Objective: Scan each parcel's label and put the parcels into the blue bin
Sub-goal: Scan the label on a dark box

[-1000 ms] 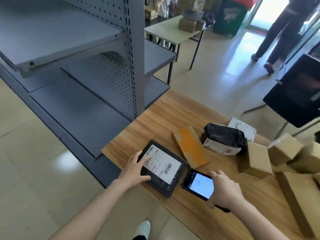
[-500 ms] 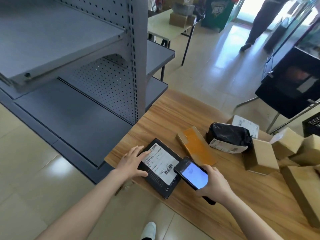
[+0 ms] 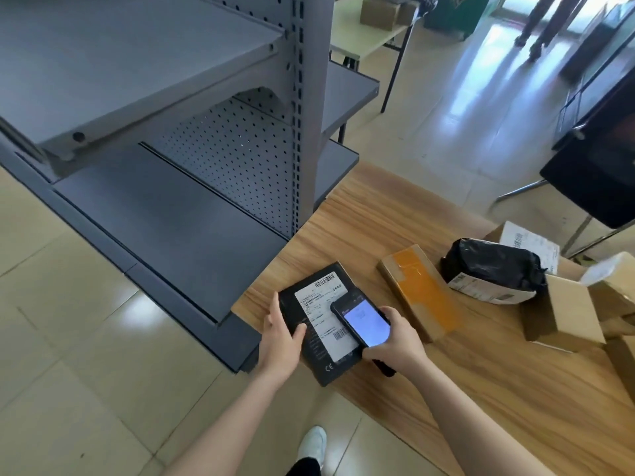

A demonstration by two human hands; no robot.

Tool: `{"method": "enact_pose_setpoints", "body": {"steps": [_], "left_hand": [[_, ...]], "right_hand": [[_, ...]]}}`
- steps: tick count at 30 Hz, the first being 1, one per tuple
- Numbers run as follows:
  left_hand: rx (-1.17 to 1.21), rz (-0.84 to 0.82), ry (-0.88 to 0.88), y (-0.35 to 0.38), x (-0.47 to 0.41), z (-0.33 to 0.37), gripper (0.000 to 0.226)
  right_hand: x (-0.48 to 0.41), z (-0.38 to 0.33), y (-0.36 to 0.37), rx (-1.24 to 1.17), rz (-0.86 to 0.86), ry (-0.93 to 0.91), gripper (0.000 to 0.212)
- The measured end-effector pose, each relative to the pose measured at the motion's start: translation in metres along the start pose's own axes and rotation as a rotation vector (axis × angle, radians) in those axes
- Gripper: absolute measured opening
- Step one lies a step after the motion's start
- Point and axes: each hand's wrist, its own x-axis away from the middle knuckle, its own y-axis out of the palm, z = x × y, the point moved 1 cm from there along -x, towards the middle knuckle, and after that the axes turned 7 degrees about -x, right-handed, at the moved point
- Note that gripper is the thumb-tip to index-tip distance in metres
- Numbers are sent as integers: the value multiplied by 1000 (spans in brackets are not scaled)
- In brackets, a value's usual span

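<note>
Scanning is the step in hand in the head view. The right hand [image 3: 395,341] has its fingers clamped round a handheld scanner [image 3: 364,321]. Its lit screen faces up and its front end hangs over the white shipping label [image 3: 323,316] of a flat black parcel [image 3: 328,367].

That parcel lies at the near left corner of the wooden table [image 3: 481,389], with its near end jutting past the table edge. The left hand [image 3: 280,333] steadies it. The thumb is pressed on the top face beside the label and the fingers [image 3: 275,304] lie along the left edge. Whether they reach underneath cannot be told.

The scanner covers part of the label, including much of the lower barcode, while the upper barcode shows clear of it.

More parcels wait to the right on the table:
- A cardboard box with orange tape [image 3: 419,290] lies just beside the scanner hand.
- A black plastic mailer bag [image 3: 491,266] lies beyond that.
- A plain cardboard box [image 3: 570,310] touches the bag's right end, with others at the frame's edge.

A grey metal shelf unit [image 3: 171,201] stands to the left.

The blue bin is nowhere in view, so nearly all of the task seems to lie ahead. The next move probably calls for a confirmed read. The left hand would then need a fuller hold to lift the parcel clear of the table, and the head must turn to find the bin.
</note>
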Motion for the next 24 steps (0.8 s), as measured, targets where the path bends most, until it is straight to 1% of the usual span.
{"method": "enact_pose_setpoints", "body": {"steps": [2,5,10,18,21,24], "left_hand": [[30,-60,20,6,9,-1,96],[23,-164,50,12,21,1,104],[-70,-231,124,13,42,8,117],[-220,-243,314,30,112,51,104],[-247,-216,440,45,146,81,96],[-303,-223,563,69,188,119,96]], "right_hand": [[10,9,6,-82,-22,7,99],[30,21,13,-167,2,-16,99],[67,41,23,-285,48,-30,93],[131,98,-17,-503,191,-105,91],[165,133,-39,-592,267,-106,90],[206,175,-65,-654,369,-98,88]]}}
